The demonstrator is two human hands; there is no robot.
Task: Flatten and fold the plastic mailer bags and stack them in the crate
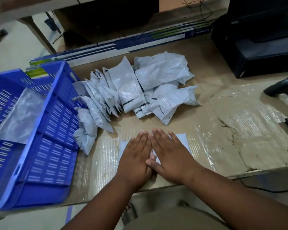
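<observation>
Far left, blue crate (40, 130) sits at the table's near-left corner, one flat bag (22, 117) already lying in it. We judge it's parked there so finished folds drop in with a short reach. Just right of the crate and touching its wall, pile of mailer bags (131, 90), puffy and crumpled, leaning on each other: stock yet to be done, so task looks early.

Center front, our left hand (133, 161) and right hand (171, 158) lie palm-down side by side on one white mailer (181, 140) on the taped cardboard tabletop (231, 130). Fingers straight, close together, pointing away; thumbs meet in the middle, gripping nothing. Both press flat, likely squeezing air out before folding. Forearms come in from bottom, converging. Mailer mostly hidden under the hands, corners peeking out left and right.

Far right: black scanner (281, 87), black box (259, 47), untouched.
</observation>
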